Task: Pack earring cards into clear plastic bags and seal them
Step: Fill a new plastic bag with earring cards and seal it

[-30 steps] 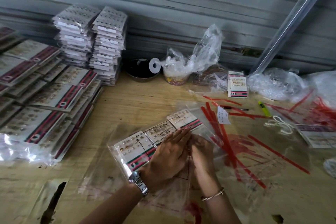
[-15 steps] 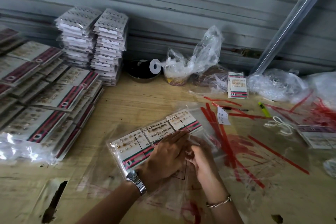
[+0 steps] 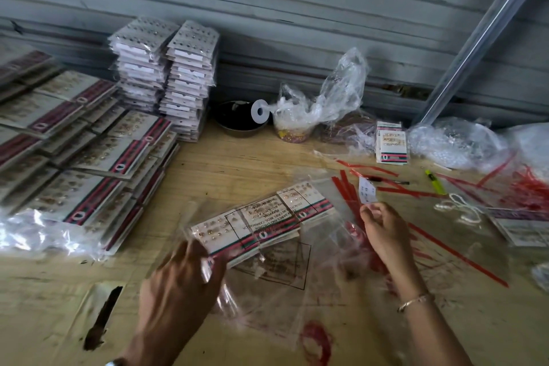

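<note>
Head cam: L hand (image 3: pixel 181 285) grips bagged earring cards (image 3: pixel 261 223), R hand (image 3: pixel 386 235) curled at bag (image 3: pixel 325 242) edge, hold unclear

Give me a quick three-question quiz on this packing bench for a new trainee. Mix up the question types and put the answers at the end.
1. True or false: the two tall stacks of bagged cards stand to the left of the dark bowl.
2. The loose strips lying to the right of the clear bag are: A red, B blue, C black.
3. Fill in: the ___ hand grips the end of the clear bag that holds the earring cards.
Key: 1 true; 2 A; 3 left hand.
</note>
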Demonstrator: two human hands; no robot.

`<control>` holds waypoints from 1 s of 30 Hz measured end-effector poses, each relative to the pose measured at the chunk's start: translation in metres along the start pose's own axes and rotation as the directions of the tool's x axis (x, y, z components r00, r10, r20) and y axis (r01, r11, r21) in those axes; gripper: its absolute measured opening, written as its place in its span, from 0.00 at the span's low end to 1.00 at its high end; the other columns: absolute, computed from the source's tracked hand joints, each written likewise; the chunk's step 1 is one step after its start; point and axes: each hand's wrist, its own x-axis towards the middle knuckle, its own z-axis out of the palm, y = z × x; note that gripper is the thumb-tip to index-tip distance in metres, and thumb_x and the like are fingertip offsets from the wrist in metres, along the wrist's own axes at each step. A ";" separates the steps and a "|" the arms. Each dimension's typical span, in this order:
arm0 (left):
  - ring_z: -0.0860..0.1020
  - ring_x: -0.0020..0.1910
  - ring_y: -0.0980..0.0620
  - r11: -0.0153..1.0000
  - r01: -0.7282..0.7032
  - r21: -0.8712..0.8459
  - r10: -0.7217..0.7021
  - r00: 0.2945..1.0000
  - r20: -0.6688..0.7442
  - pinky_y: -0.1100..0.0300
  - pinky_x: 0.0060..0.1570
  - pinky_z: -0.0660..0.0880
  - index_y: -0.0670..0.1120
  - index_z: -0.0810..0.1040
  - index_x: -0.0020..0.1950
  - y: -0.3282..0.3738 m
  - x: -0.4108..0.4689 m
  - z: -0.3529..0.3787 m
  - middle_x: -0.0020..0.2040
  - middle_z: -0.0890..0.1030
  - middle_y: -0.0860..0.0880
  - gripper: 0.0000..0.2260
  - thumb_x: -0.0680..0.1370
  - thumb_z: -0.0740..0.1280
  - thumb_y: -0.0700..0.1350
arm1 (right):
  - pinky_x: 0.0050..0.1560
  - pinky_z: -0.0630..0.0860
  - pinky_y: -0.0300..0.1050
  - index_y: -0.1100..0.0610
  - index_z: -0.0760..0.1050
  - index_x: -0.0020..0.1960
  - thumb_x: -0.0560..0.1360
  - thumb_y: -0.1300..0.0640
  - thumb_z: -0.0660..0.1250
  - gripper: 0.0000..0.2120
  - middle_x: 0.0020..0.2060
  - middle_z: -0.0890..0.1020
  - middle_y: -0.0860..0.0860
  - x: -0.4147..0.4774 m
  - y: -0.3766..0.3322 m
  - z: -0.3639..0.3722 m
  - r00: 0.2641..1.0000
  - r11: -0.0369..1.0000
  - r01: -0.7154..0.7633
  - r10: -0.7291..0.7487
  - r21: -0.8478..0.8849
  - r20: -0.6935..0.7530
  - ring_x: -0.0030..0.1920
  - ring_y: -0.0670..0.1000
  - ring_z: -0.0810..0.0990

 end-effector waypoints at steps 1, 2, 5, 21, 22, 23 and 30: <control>0.81 0.37 0.48 0.996 0.093 0.004 -0.093 0.993 0.073 0.58 0.33 0.73 0.55 0.73 0.35 -0.008 -0.006 -0.004 0.36 0.79 0.52 0.24 0.74 0.50 0.71 | 0.35 0.66 0.37 0.54 0.76 0.45 0.79 0.49 0.63 0.09 0.40 0.79 0.45 0.008 0.002 0.001 0.995 0.999 -0.020 0.023 -0.033 0.095 0.41 0.49 0.78; 0.81 0.35 0.48 0.988 0.156 -0.004 -0.154 0.978 0.144 0.58 0.32 0.73 0.54 0.71 0.29 -0.015 -0.010 -0.004 0.30 0.77 0.51 0.26 0.71 0.51 0.73 | 0.33 0.66 0.37 0.53 0.74 0.41 0.79 0.46 0.63 0.13 0.36 0.79 0.44 0.015 0.003 0.002 0.984 0.999 -0.032 0.039 -0.044 0.176 0.39 0.50 0.78; 0.78 0.30 0.51 0.973 0.214 -0.087 -0.186 0.948 0.258 0.57 0.33 0.73 0.52 0.75 0.28 -0.022 -0.014 0.003 0.24 0.73 0.47 0.28 0.68 0.53 0.74 | 0.30 0.73 0.36 0.57 0.77 0.37 0.77 0.43 0.65 0.19 0.29 0.80 0.48 0.028 0.003 0.009 0.933 0.991 -0.121 0.131 -0.051 0.335 0.28 0.48 0.78; 0.81 0.33 0.57 0.202 0.522 -0.829 -0.122 0.853 0.507 0.61 0.32 0.74 0.45 0.83 0.50 -0.026 0.032 -0.056 0.47 0.85 0.50 0.10 0.77 0.65 0.48 | 0.24 0.64 0.33 0.60 0.83 0.38 0.66 0.63 0.68 0.05 0.33 0.84 0.53 0.033 -0.040 -0.028 0.721 0.468 -0.643 0.102 0.607 0.685 0.27 0.46 0.80; 0.84 0.40 0.55 0.186 0.503 -0.844 -0.074 0.864 0.498 0.59 0.39 0.76 0.43 0.83 0.52 -0.028 0.039 -0.065 0.51 0.85 0.48 0.12 0.76 0.64 0.48 | 0.27 0.67 0.34 0.58 0.84 0.35 0.66 0.63 0.68 0.06 0.34 0.85 0.54 0.030 -0.046 -0.032 0.727 0.459 -0.636 0.087 0.620 0.681 0.29 0.47 0.82; 0.84 0.47 0.53 0.171 0.487 -0.857 -0.050 0.873 0.486 0.57 0.45 0.77 0.42 0.83 0.53 -0.031 0.045 -0.072 0.53 0.85 0.46 0.14 0.75 0.64 0.49 | 0.30 0.69 0.34 0.58 0.85 0.33 0.66 0.62 0.68 0.07 0.35 0.86 0.55 0.027 -0.051 -0.035 0.734 0.454 -0.628 0.076 0.633 0.674 0.31 0.47 0.83; 0.85 0.48 0.50 0.028 0.431 -0.902 -0.043 0.902 0.429 0.65 0.42 0.81 0.40 0.86 0.43 -0.044 0.057 -0.084 0.49 0.85 0.40 0.16 0.79 0.59 0.41 | 0.30 0.75 0.37 0.62 0.79 0.43 0.67 0.64 0.67 0.06 0.43 0.86 0.59 -0.006 -0.054 -0.046 0.795 0.474 -0.541 0.018 0.695 0.607 0.36 0.49 0.85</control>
